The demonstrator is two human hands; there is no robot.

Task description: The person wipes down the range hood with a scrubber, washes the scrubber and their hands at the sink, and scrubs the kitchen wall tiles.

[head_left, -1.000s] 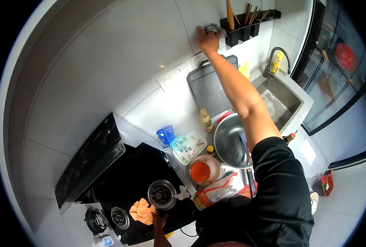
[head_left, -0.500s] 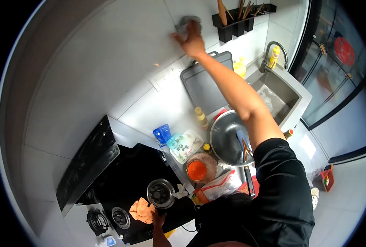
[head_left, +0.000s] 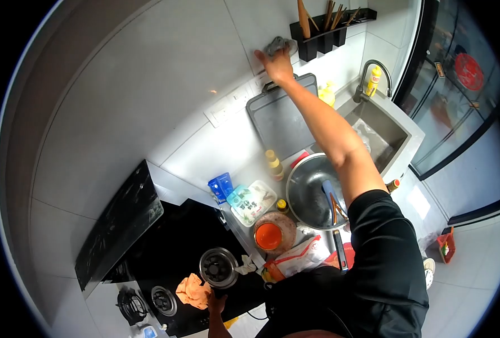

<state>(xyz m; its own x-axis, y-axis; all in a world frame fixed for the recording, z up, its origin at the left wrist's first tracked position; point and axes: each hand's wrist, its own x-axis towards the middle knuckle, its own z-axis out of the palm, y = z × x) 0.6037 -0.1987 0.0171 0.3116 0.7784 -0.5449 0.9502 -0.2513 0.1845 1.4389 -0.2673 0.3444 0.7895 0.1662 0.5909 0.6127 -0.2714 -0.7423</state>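
My right hand [head_left: 278,66] is up against the tiled wall [head_left: 148,84], its fingers pressing a crumpled grey cloth [head_left: 280,46] to the tiles and its thumb held out to the left. The cloth lies just left of a black utensil rack [head_left: 317,40]. Down at the front edge of the black stove [head_left: 171,242], my left hand [head_left: 216,303] is beside an orange cloth [head_left: 192,291] and below a round burner [head_left: 218,268]. Its fingers are dark and partly hidden, so any grip on the cloth is unclear.
A grey board [head_left: 284,115] leans on the wall under my right forearm. Along the counter are a wok [head_left: 309,194], a bottle [head_left: 274,165], a plate with an orange bowl [head_left: 268,236], a white tray [head_left: 255,207] and bags. A sink [head_left: 393,146] is at the right.
My right hand first slid left along the wall with the grey cloth, then came back right, near the rack. The left hand has stayed by the orange cloth. The view has shifted slightly.
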